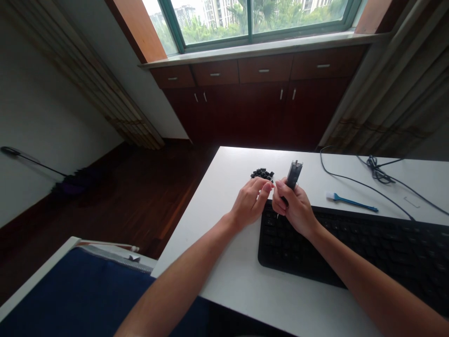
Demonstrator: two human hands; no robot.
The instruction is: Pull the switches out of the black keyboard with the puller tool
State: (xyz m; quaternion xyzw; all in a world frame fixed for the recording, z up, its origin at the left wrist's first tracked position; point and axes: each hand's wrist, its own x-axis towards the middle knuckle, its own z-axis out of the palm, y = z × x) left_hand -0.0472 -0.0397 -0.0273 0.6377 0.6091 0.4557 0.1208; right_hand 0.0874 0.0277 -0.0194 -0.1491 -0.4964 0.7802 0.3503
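My right hand [293, 201] is wrapped round a dark keycap puller [293, 174], held upright with small metal prongs at its top end. A thin wire end shows below the fist, over the left end of the black keyboard [351, 243]. Close beside it, my left hand [250, 201] has thumb and fingers drawn together in a pinch. Whatever lies between those fingertips is too small or hidden to make out. Just beyond the left fingers, a small pile of black keycaps [262, 174] rests on the white table [224, 262], partly covered by the hand.
Right of the hands lies a blue brush [354, 202] with pale bristles. Black cables [380, 171] run across the table's far right, near a thin bent wire [411, 202]. A dark blue fabric seat [70, 295] stands at the lower left.
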